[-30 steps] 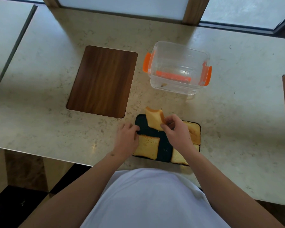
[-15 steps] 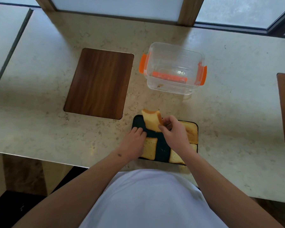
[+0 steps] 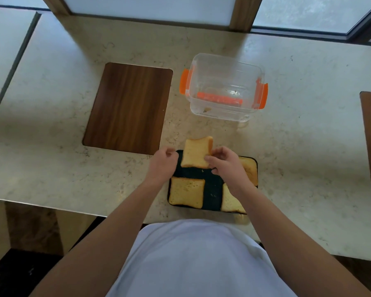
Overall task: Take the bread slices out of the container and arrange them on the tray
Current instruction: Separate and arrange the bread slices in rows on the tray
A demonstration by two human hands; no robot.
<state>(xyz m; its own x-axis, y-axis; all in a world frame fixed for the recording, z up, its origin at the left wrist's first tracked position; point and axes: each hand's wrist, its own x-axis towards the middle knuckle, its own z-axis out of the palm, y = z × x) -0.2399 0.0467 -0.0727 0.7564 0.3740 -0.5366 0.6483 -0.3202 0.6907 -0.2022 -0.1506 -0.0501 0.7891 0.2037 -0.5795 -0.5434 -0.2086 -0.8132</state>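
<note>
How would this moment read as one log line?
right hand lowering bread slice | tray far-left corner | left hand beside tray | container empty

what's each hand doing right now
left hand: loosely curled, holding nothing, beside the tray
right hand: pinching the bread slice

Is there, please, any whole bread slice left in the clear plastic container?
No, the clear plastic container with orange clips holds only a few crumbs.

my tray [image 3: 212,189] sits at the counter's near edge [image 3: 287,168], three bread slices [image 3: 186,192] lying on it. behind it stands the container [image 3: 225,88]; a wooden board [image 3: 129,108] lies to the left.
</note>
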